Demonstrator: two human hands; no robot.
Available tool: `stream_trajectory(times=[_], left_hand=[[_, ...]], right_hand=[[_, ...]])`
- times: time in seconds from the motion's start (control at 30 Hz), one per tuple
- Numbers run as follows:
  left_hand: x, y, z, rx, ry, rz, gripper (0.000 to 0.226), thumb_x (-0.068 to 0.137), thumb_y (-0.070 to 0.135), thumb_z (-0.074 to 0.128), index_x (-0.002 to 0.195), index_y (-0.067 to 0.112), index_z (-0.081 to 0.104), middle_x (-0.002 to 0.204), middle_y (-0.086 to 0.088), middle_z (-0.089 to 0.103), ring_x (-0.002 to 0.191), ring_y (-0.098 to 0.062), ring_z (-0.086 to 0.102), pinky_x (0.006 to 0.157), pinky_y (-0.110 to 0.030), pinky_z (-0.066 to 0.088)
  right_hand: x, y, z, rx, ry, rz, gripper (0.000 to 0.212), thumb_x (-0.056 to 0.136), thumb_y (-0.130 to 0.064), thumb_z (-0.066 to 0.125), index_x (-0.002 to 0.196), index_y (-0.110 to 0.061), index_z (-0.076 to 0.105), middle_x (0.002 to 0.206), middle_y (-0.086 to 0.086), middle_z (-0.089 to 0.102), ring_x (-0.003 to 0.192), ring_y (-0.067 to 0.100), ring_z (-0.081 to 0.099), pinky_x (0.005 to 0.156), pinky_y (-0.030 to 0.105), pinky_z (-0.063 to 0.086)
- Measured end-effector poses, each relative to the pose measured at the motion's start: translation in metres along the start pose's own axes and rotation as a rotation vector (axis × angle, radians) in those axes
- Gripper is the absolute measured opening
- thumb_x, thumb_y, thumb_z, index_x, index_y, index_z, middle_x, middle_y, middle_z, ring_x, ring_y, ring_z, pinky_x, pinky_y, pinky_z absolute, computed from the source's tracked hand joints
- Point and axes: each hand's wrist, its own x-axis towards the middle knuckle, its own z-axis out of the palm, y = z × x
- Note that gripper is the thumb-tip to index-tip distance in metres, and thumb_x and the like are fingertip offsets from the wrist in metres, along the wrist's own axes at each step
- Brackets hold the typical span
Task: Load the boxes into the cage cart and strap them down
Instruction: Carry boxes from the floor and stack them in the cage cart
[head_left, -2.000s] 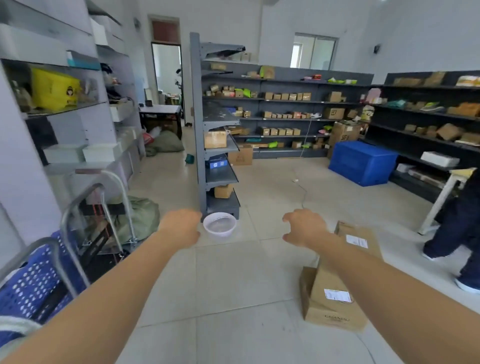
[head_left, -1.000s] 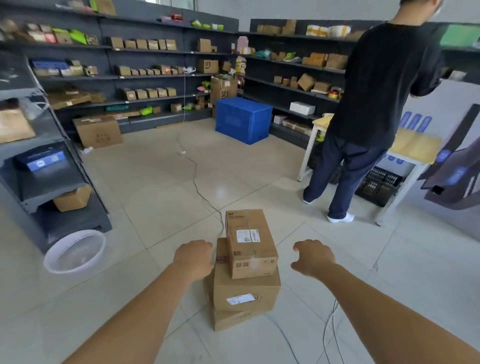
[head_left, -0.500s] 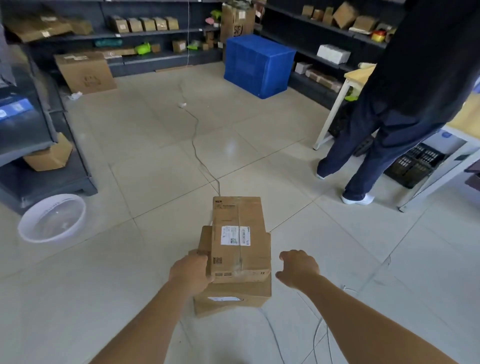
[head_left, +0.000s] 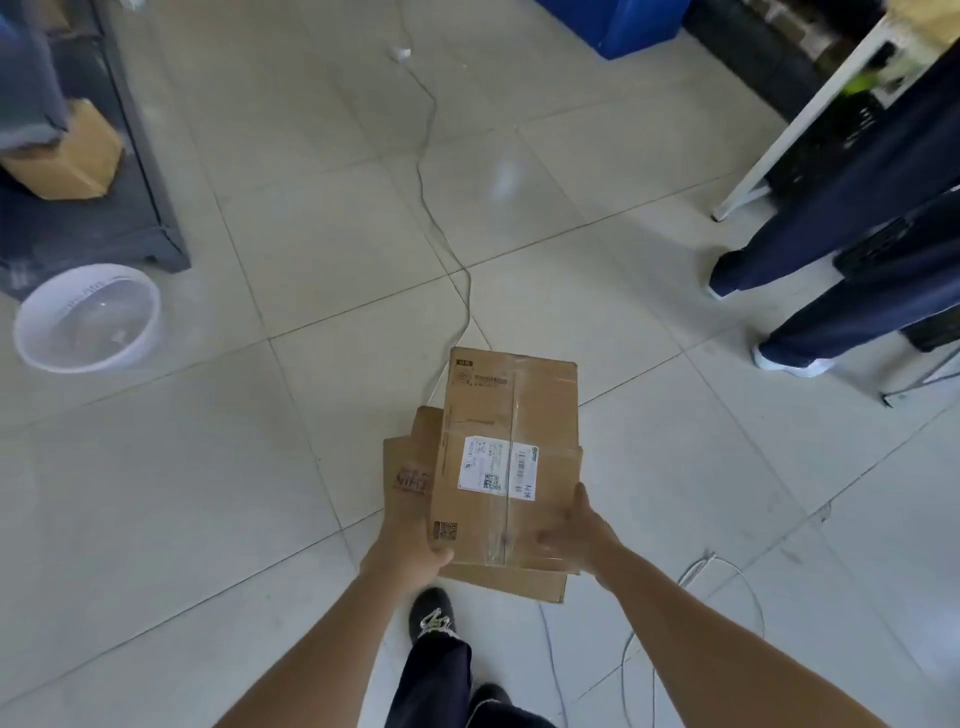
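Two brown cardboard boxes are stacked on the tiled floor in front of my feet. The top box (head_left: 506, 415) carries a white shipping label and clear tape down its middle. The bottom box (head_left: 408, 480) sticks out to the left and at the near edge. My left hand (head_left: 410, 545) grips the near left corner of the top box. My right hand (head_left: 576, 535) presses on its near right side, thumb on the top face. The cage cart is out of view.
A white plastic basin (head_left: 85, 317) lies at the left beside a dark shelf unit (head_left: 130, 208) holding a small carton (head_left: 67, 156). A grey cable (head_left: 431, 156) runs across the floor to the boxes. Another person's legs (head_left: 841, 249) stand at the right by a white table leg (head_left: 779, 140).
I turned from the cart toward the stacked boxes and bent over them. Both hands came down from mid-air and closed on the sides of the top box.
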Motion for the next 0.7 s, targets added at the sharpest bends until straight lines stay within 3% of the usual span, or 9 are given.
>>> stream_trajectory(times=[0.13, 0.2, 0.27, 0.37, 0.43, 0.5, 0.53, 0.63, 0.7], left_hand=[[0.014, -0.007, -0.004, -0.095, 0.010, -0.093, 0.028, 0.091, 0.030, 0.057, 0.117, 0.022, 0.051, 0.088, 0.015, 0.054, 0.083, -0.011, 0.052, 0.061, -0.019, 0.038], [0.023, -0.015, -0.011, -0.125, 0.083, -0.180, 0.027, 0.092, 0.026, 0.051, 0.117, 0.015, 0.054, 0.097, 0.001, 0.063, 0.087, -0.019, 0.058, 0.072, -0.028, 0.047], [0.033, -0.025, -0.020, -0.237, 0.199, -0.243, 0.024, 0.089, 0.018, 0.048, 0.110, 0.013, 0.058, 0.099, -0.009, 0.065, 0.091, -0.028, 0.062, 0.079, -0.037, 0.053], [0.039, -0.026, -0.035, -0.425, 0.375, -0.275, 0.027, 0.087, 0.012, 0.051, 0.113, 0.009, 0.056, 0.107, -0.018, 0.060, 0.099, -0.037, 0.060, 0.079, -0.039, 0.053], [0.039, -0.022, -0.035, -0.530, 0.433, -0.306, 0.047, 0.084, 0.013, 0.061, 0.128, 0.008, 0.045, 0.117, -0.017, 0.052, 0.104, -0.038, 0.057, 0.080, -0.039, 0.051], [0.036, -0.018, -0.026, -0.647, 0.438, -0.302, 0.064, 0.074, 0.013, 0.073, 0.127, 0.015, 0.037, 0.114, -0.010, 0.055, 0.101, -0.034, 0.059, 0.081, -0.045, 0.054], [0.034, -0.016, -0.020, -0.688, 0.428, -0.303, 0.071, 0.072, 0.012, 0.075, 0.128, 0.017, 0.033, 0.111, -0.006, 0.058, 0.100, -0.032, 0.061, 0.081, -0.046, 0.055], [0.035, -0.013, 0.001, -0.791, 0.439, -0.402, 0.077, 0.080, 0.013, 0.073, 0.141, 0.012, 0.025, 0.115, -0.005, 0.062, 0.105, -0.032, 0.062, 0.083, -0.039, 0.053], [0.039, -0.014, 0.011, -0.882, 0.433, -0.472, 0.061, 0.085, 0.022, 0.070, 0.135, 0.009, 0.037, 0.116, -0.007, 0.064, 0.104, -0.031, 0.064, 0.086, -0.043, 0.054]], right_hand=[[0.012, -0.019, 0.000, -0.020, -0.004, 0.067, 0.073, 0.085, -0.027, 0.059, 0.145, -0.009, 0.021, 0.118, 0.005, 0.052, 0.096, 0.023, 0.050, 0.080, 0.032, 0.047], [0.010, -0.031, 0.001, -0.007, -0.094, 0.015, 0.043, 0.088, -0.018, 0.059, 0.128, -0.009, 0.043, 0.113, 0.009, 0.054, 0.090, 0.021, 0.047, 0.076, 0.029, 0.043], [0.005, -0.044, 0.005, -0.096, -0.172, -0.057, 0.020, 0.092, -0.013, 0.054, 0.110, -0.018, 0.048, 0.093, 0.006, 0.053, 0.082, 0.019, 0.049, 0.072, 0.027, 0.044], [0.004, -0.066, 0.004, -0.273, -0.183, -0.192, 0.039, 0.097, -0.015, 0.047, 0.135, -0.014, 0.045, 0.097, 0.003, 0.055, 0.086, 0.017, 0.056, 0.071, 0.024, 0.048], [0.016, -0.073, -0.005, -0.329, -0.023, -0.135, 0.030, 0.093, -0.027, 0.047, 0.117, -0.014, 0.058, 0.093, 0.000, 0.062, 0.091, 0.020, 0.061, 0.067, 0.026, 0.052], [0.035, -0.075, -0.020, -0.360, 0.145, -0.094, 0.025, 0.090, -0.040, 0.048, 0.084, -0.018, 0.059, 0.075, -0.005, 0.057, 0.087, 0.020, 0.062, 0.053, 0.022, 0.041], [0.045, -0.076, -0.028, -0.421, 0.199, -0.113, 0.028, 0.089, -0.044, 0.049, 0.081, -0.019, 0.058, 0.075, -0.004, 0.057, 0.089, 0.021, 0.062, 0.054, 0.023, 0.039], [0.074, -0.081, -0.048, -0.544, 0.351, -0.221, 0.042, 0.088, -0.045, 0.056, 0.116, -0.013, 0.057, 0.110, 0.005, 0.057, 0.110, 0.026, 0.054, 0.076, 0.034, 0.048], [0.089, -0.083, -0.057, -0.552, 0.455, -0.280, 0.061, 0.083, -0.045, 0.065, 0.129, -0.009, 0.046, 0.124, 0.009, 0.048, 0.120, 0.027, 0.044, 0.087, 0.037, 0.046]])
